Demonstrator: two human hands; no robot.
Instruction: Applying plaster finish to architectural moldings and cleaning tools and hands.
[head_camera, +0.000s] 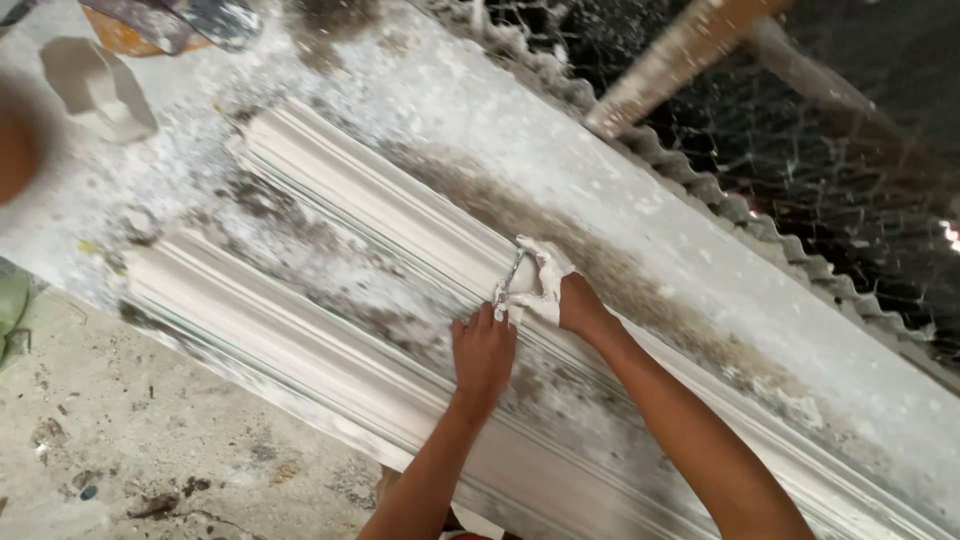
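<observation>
— Nearest the camera, what do the hands do?

— The left hand (483, 350) lies palm down with fingers curled loosely on the nearer plaster moulding (330, 350), pressing it and holding nothing. The right hand (560, 295), caked in white plaster, is closed around a small metal scraper (508, 280), whose edge sits against the farther plaster moulding (380, 205).

— How do the mouldings lie from the hands?

— Both are long ribbed strips lying side by side, their long axis running from about ten o'clock to four o'clock across the view. Most of the visible length stretches away from the hands toward ten o'clock. The right hand is the nearer one to the ridge where the tool touches; the left sits just beside it, at about seven o'clock from it.

— And the surface under them?

— A long white worktable (600, 190), smeared with dried plaster and brownish stains, parallel to the strips.

— Farther out?

— At ten o'clock, near the table's far end, stands a small white cup-like mould (95, 85). At seven o'clock lies a bare concrete floor (150, 440), speckled with debris. At two o'clock, beyond the table's far edge, a corrugated sheet (700, 190) borders dark ground, and a wooden beam (680, 55) slants across it.
</observation>
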